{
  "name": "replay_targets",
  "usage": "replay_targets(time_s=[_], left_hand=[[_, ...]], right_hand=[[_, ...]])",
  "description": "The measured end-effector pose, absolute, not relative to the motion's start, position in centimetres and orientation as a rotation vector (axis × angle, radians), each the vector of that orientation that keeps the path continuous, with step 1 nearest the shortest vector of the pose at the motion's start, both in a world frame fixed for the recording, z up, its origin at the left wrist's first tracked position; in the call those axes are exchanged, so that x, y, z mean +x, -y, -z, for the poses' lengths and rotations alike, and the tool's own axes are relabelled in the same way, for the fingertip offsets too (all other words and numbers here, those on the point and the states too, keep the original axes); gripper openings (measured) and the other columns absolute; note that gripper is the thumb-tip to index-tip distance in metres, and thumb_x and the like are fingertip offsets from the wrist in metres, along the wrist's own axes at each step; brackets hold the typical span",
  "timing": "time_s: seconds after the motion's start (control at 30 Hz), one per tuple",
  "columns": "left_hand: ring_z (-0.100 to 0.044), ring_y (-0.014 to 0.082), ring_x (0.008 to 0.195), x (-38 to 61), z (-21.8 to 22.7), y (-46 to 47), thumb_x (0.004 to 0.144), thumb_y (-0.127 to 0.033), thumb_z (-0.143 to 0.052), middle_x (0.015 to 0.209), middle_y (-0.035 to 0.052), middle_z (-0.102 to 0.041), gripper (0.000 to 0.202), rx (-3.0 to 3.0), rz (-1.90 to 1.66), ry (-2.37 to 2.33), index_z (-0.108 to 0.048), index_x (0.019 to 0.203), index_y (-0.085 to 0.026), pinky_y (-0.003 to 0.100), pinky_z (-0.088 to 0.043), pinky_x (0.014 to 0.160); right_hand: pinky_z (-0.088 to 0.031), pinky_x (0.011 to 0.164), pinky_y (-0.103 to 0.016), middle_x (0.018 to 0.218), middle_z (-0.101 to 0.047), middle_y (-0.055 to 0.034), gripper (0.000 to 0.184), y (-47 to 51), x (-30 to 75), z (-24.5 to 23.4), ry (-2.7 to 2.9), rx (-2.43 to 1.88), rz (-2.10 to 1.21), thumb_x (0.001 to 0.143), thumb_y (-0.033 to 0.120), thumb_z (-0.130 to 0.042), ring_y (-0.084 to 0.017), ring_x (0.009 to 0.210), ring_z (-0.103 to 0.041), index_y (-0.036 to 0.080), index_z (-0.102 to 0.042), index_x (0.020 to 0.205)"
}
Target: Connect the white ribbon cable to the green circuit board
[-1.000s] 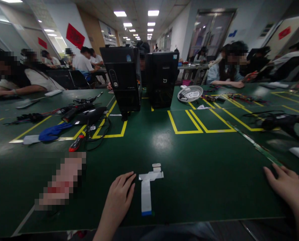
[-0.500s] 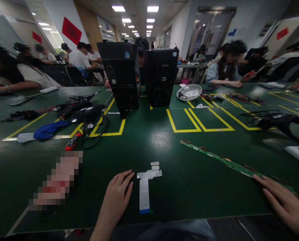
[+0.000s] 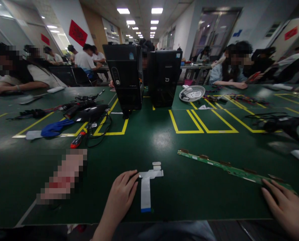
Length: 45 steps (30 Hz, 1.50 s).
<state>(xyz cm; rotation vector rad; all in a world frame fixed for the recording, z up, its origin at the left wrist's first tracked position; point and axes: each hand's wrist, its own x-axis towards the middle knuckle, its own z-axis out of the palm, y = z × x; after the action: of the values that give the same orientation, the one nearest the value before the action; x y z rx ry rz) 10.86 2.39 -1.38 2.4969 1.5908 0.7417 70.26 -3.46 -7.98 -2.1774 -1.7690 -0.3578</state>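
The left hand [image 3: 123, 194] lies palm down on the counter [image 3: 189, 194] close to its near edge, a little left of the middle. Its fingers [image 3: 130, 177] are stretched forward and slightly to the right, held loosely together and flat, gripping nothing. The bare left forearm [image 3: 103, 229] rises from below the near edge and slants up to the right, with the wrist straight. The right hand [image 3: 287, 211] comes in at the counter's near right corner, palm down, its back toward the camera. Its fingers [image 3: 271, 189] are extended and point left and away, slightly spread, the tips pressed low to the surface and not curled. The right wrist runs out of view at the lower right.
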Motion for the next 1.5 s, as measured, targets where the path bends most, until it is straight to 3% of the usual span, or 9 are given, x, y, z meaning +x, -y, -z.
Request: replay_targets(time_s=[0.2, 0.4, 0.57, 0.87, 1.2, 1.5], left_hand=[[-0.041, 0.0254, 0.133, 14.7, 0.4, -2.3, 0.098, -0.025, -0.043, 0.141, 0.0064, -0.051, 0.038, 2.494, -0.626, -1.306, -0.05, 0.136, -0.024, 0.048, -0.041, 0.107], [-0.037, 0.0255, 0.137, 16.4, 0.6, -2.8, 0.096, -0.036, -0.049, 0.149, 0.004, -0.044, 0.047, 2.548, -0.474, -1.25, -0.043, 0.143, -0.026, 0.054, -0.027, 0.114], [-0.039, 0.0247, 0.136, 16.3, 0.4, -2.6, 0.096, -0.036, -0.05, 0.146, 0.0033, -0.047, 0.045, 2.526, -0.466, -1.265, -0.046, 0.139, -0.027, 0.052, -0.029, 0.114], [-0.046, 0.0264, 0.128, 16.7, -0.4, -2.4, 0.089, -0.03, -0.06, 0.14, 0.0056, -0.053, 0.049, 2.511, -0.512, -1.189, -0.05, 0.136, -0.026, 0.05, -0.036, 0.109], [-0.046, 0.0263, 0.128, 16.6, -0.4, -2.2, 0.09, -0.03, -0.059, 0.139, 0.0062, -0.053, 0.047, 2.498, -0.538, -1.157, -0.051, 0.135, -0.025, 0.048, -0.039, 0.107], [-0.041, 0.0255, 0.134, 16.7, 0.6, -2.7, 0.096, -0.03, -0.051, 0.143, 0.0103, -0.05, 0.048, 2.519, -0.531, -1.23, -0.043, 0.142, -0.018, 0.047, -0.037, 0.11]], right_hand=[[-0.043, 0.096, -0.051, 0.122, -0.057, -0.0296, 0.077, -0.9, 66.9, 5.2, 1.909, -2.229, 0.29, 0.088, 0.063, -0.018, -0.037, 0.117, -0.054, 0.009, -0.061, 0.122], [-0.041, 0.102, -0.048, 0.127, -0.057, -0.0184, 0.062, -7.1, 59.6, 2.0, 2.108, -2.215, 0.199, 0.09, 0.054, -0.03, -0.033, 0.118, -0.053, 0.011, -0.059, 0.124], [-0.039, 0.104, -0.048, 0.131, -0.055, -0.0189, 0.061, -9.8, 51.7, 0.4, 2.261, -2.031, 0.164, 0.093, 0.05, -0.031, -0.034, 0.12, -0.049, 0.009, -0.057, 0.129], [-0.039, 0.102, -0.049, 0.134, -0.052, -0.0181, 0.061, -8.1, 42.5, 1.1, 2.384, -1.71, 0.167, 0.095, 0.054, -0.034, -0.032, 0.121, -0.046, 0.014, -0.05, 0.137], [-0.038, 0.104, -0.049, 0.144, -0.044, -0.0158, 0.059, -5.9, 41.6, 1.4, 2.404, -1.623, 0.123, 0.094, 0.053, -0.039, -0.031, 0.129, -0.041, 0.019, -0.044, 0.142], [-0.027, 0.112, -0.054, 0.154, -0.031, -0.0093, 0.05, -7.5, 42.9, 0.5, 2.567, -1.395, -0.113, 0.096, 0.047, -0.042, -0.029, 0.142, -0.024, 0.028, -0.044, 0.143]])
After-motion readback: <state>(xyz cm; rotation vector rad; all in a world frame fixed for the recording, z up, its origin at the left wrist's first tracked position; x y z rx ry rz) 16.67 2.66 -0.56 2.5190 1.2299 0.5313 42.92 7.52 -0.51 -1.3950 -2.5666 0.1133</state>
